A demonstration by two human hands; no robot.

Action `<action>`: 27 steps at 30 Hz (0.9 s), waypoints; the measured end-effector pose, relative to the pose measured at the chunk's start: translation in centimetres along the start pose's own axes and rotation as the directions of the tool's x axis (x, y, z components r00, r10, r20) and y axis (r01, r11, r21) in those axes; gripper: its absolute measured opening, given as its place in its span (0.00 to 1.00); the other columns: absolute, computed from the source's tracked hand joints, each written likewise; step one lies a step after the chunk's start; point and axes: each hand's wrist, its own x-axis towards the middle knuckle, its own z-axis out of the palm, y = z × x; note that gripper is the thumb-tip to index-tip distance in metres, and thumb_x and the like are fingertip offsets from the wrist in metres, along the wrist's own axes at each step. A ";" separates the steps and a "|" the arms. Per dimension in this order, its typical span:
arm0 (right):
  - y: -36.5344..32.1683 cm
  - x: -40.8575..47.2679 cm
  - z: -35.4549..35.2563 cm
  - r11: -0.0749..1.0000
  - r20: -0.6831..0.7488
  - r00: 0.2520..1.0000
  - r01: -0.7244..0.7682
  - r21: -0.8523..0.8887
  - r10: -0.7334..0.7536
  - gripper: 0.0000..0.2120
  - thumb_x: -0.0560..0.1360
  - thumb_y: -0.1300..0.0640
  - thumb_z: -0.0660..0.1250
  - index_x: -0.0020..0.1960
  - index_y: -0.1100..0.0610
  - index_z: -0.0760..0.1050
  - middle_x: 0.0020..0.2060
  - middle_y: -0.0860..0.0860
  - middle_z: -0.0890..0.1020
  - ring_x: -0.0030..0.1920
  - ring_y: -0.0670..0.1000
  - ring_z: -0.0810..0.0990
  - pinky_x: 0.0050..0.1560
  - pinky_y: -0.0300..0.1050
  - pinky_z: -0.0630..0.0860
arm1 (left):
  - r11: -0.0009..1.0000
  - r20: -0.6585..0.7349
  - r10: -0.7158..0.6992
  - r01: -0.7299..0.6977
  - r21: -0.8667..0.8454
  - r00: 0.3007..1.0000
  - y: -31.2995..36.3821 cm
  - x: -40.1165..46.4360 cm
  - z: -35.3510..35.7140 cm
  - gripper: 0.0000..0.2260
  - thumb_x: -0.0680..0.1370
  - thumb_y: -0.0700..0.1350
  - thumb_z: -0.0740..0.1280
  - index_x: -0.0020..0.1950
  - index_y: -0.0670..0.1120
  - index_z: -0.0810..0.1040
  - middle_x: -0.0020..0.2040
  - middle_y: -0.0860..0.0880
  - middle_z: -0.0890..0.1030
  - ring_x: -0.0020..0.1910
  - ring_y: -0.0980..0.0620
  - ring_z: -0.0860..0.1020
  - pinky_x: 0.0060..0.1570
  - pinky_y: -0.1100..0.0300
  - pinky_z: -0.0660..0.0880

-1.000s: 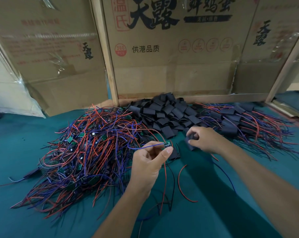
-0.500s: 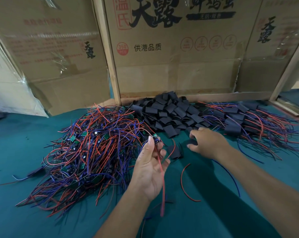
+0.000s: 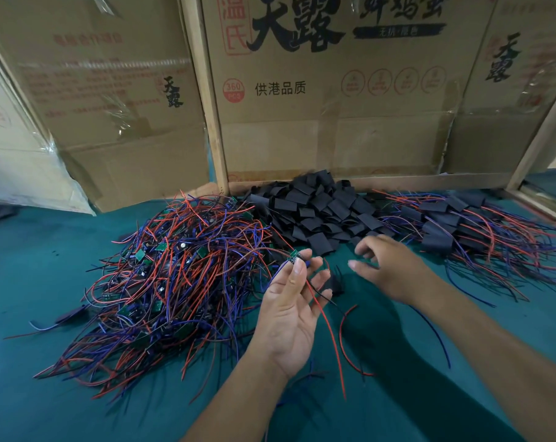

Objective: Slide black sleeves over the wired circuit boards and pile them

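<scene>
Since approx half a sec ago the right hand [image 3: 388, 269] has drifted off the loose sleeve [image 3: 334, 283] on the worktop [image 3: 63, 250], fingers slack, grip empty; left hand [image 3: 291, 309] pinches the circuit board [image 3: 295, 256] at fingertips; board's light, stiff, fragile w/ floppy wires [image 3: 326, 327], so take its edges.

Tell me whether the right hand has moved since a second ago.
Yes. The right hand has opened and lifted slightly off the table, staying just in front of the black sleeve pile.

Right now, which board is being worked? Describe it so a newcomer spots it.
Start at the big tangle of unsleeved boards left of the black sleeve heap. At its right edge, the left hand pinches one small green board at its fingertips, wires dangling: the only board lifted.
</scene>
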 end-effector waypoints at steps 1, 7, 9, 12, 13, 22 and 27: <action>-1.1 -0.9 -0.5 0.980 -0.051 0.999 0.026 0.196 -0.016 0.11 0.76 0.42 0.65 0.50 0.50 0.76 0.47 0.47 0.80 0.50 0.49 0.79 0.50 0.44 0.73 | 1.000 -0.007 0.006 -0.006 0.013 1.000 0.0 0.0 0.1 0.07 0.71 0.50 0.70 0.45 0.54 0.86 0.47 0.54 0.83 0.44 0.57 0.82 0.48 0.60 0.75; -7.4 -5.6 -1.6 0.451 0.217 0.961 -0.119 0.885 -0.172 0.17 0.77 0.45 0.67 0.47 0.60 0.81 0.42 0.56 0.83 0.43 0.53 0.81 0.45 0.43 0.79 | 0.994 -0.074 0.066 -0.059 0.097 0.995 -0.9 0.0 0.7 0.11 0.67 0.44 0.73 0.48 0.45 0.81 0.47 0.47 0.84 0.44 0.51 0.80 0.55 0.53 0.71; -7.9 -5.8 -1.5 0.361 0.262 0.955 -0.198 0.911 -0.139 0.15 0.76 0.47 0.67 0.47 0.60 0.80 0.39 0.57 0.80 0.40 0.53 0.79 0.39 0.41 0.76 | 0.993 -0.085 0.055 -0.046 0.110 0.995 -1.0 -0.1 0.7 0.15 0.67 0.44 0.74 0.52 0.42 0.79 0.48 0.44 0.81 0.43 0.49 0.77 0.51 0.50 0.71; -7.8 -5.7 -2.0 0.373 0.302 0.944 -0.235 0.897 -0.131 0.13 0.78 0.49 0.66 0.47 0.60 0.79 0.35 0.54 0.79 0.35 0.49 0.78 0.34 0.41 0.74 | 0.984 -0.004 0.098 -0.097 0.152 0.995 -0.8 -0.1 0.8 0.14 0.68 0.46 0.78 0.49 0.43 0.81 0.44 0.45 0.80 0.40 0.48 0.75 0.40 0.54 0.74; -7.6 -5.5 -2.3 0.414 0.295 0.948 -0.221 0.883 -0.122 0.13 0.78 0.50 0.66 0.44 0.59 0.79 0.34 0.53 0.79 0.34 0.48 0.77 0.32 0.41 0.73 | 0.979 0.050 0.115 -0.122 0.166 0.992 -0.8 -0.2 0.9 0.14 0.68 0.47 0.77 0.50 0.43 0.82 0.42 0.46 0.81 0.38 0.50 0.76 0.39 0.57 0.76; -6.6 -1.5 -9.8 0.985 0.112 0.980 0.166 -0.036 -0.162 0.13 0.76 0.40 0.67 0.39 0.48 0.77 0.31 0.43 0.81 0.31 0.43 0.78 0.34 0.43 0.74 | 0.036 0.600 0.039 -0.601 0.798 0.799 -2.2 -1.6 0.5 0.04 0.78 0.47 0.70 0.47 0.47 0.82 0.39 0.52 0.81 0.36 0.59 0.75 0.40 0.66 0.73; -7.9 -1.1 -11.4 0.967 0.262 0.943 0.237 -0.096 -0.205 0.13 0.75 0.40 0.68 0.39 0.48 0.79 0.28 0.43 0.81 0.28 0.44 0.78 0.30 0.37 0.70 | -0.290 0.703 0.488 -0.663 0.690 0.518 -1.2 -2.1 1.8 0.11 0.78 0.52 0.69 0.54 0.46 0.78 0.47 0.50 0.79 0.47 0.48 0.76 0.50 0.54 0.73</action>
